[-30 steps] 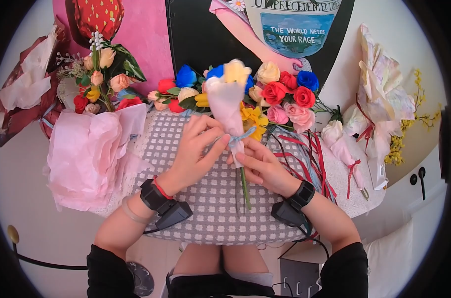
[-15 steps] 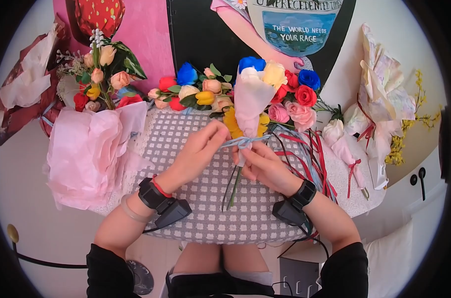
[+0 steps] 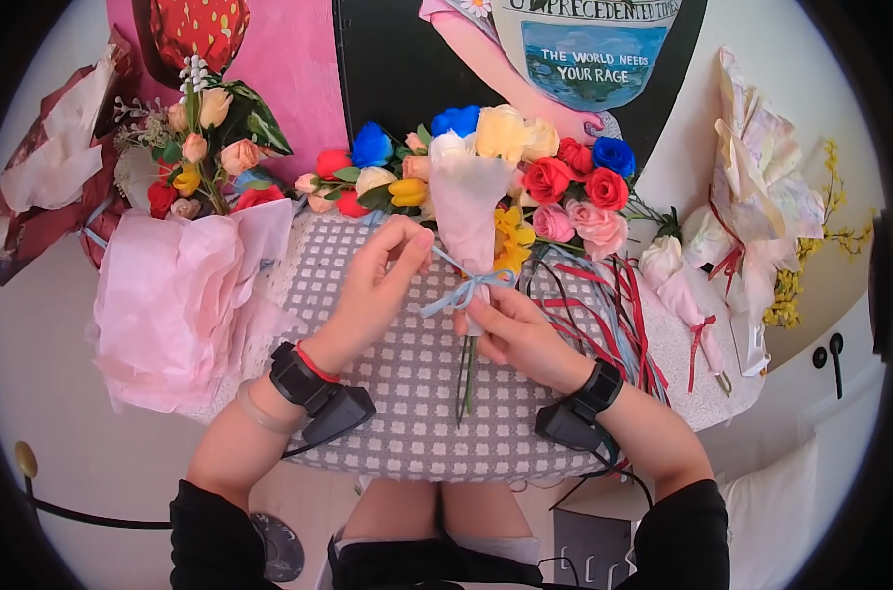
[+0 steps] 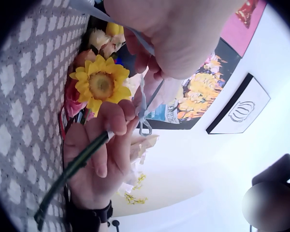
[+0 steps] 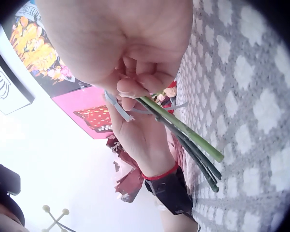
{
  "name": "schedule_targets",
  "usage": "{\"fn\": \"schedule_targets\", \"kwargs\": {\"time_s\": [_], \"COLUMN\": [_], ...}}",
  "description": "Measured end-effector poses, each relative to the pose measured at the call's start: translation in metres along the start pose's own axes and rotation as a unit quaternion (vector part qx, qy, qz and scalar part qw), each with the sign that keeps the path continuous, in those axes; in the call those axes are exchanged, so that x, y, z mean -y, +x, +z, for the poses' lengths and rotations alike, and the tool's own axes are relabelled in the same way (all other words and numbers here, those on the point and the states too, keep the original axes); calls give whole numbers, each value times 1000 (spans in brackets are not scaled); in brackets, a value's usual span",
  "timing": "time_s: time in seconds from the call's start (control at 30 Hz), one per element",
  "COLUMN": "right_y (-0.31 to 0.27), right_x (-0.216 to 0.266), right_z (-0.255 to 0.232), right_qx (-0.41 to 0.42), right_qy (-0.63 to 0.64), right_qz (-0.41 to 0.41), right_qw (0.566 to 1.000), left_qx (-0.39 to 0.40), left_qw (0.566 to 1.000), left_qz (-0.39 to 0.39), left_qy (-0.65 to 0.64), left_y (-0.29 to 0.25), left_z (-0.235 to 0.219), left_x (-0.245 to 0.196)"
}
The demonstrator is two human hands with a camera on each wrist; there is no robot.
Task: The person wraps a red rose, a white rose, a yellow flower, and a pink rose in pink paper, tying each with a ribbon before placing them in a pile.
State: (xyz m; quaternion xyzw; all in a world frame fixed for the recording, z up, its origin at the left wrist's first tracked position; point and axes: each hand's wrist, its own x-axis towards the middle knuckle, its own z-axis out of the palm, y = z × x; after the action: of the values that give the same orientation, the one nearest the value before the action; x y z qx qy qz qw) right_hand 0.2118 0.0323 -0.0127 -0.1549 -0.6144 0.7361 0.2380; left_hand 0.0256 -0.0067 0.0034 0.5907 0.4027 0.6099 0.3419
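Note:
A small bouquet [image 3: 466,211] of cream and white flowers, wrapped in pale pink paper, stands upright over the table. My right hand [image 3: 517,329] grips its narrow base just under a light blue ribbon bow [image 3: 466,288]. Green stems [image 5: 183,133] stick out below that grip. To the left of the bow, my left hand [image 3: 380,280] pinches a ribbon strand between thumb and fingertips. In the left wrist view, the light blue ribbon [image 4: 141,41] runs across the left fingers, and the knot with its small loop [image 4: 144,116] sits beside the right fingertips.
Pink wrapping sheets [image 3: 161,315] are stacked on the left. Loose artificial flowers [image 3: 574,187] line the table's back. Red, blue-grey and dark ribbons [image 3: 614,324] lie at right, beside a small wrapped white flower [image 3: 673,285]. A larger wrapped bouquet [image 3: 756,197] stands farther right.
The bouquet has tilted right and come back toward upright. The ribbon, stretched sideways half a second ago, now shows a bow with loops. My left hand has shifted slightly up and left.

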Motion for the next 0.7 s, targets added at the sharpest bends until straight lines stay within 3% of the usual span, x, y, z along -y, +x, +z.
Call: {"fn": "schedule_targets", "kwargs": {"time_s": [0.1, 0.2, 0.27, 0.4, 0.47, 0.6, 0.7], "right_y": [-1, -3, -3, -1, -1, -1, -2], "right_x": [0, 2, 3, -1, -1, 0, 2], "right_z": [-1, 1, 1, -3, -4, -3, -1], "right_qx": [-10, -18, -25, -71, -79, -59, -59], "right_qy": [1, 22, 44, 94, 102, 102, 93], "right_qz": [6, 3, 1, -16, -22, -18, -15], "right_qw": [1000, 1000, 999, 993, 991, 993, 994], "left_qx": [-9, -16, -27, -83, 21, 0, 65], "left_qw": [999, 986, 959, 927, 873, 886, 884], "left_qz": [24, 88, 154, 230, 244, 251, 216], "left_qy": [27, 140, 238, 284, 421, 390, 410], "left_y": [1, 2, 2, 1, -3, -5, -5], "left_z": [-2, -4, -4, -4, -4, 7, 3], "left_x": [2, 1, -6, -10, -20, -16, -12]}}
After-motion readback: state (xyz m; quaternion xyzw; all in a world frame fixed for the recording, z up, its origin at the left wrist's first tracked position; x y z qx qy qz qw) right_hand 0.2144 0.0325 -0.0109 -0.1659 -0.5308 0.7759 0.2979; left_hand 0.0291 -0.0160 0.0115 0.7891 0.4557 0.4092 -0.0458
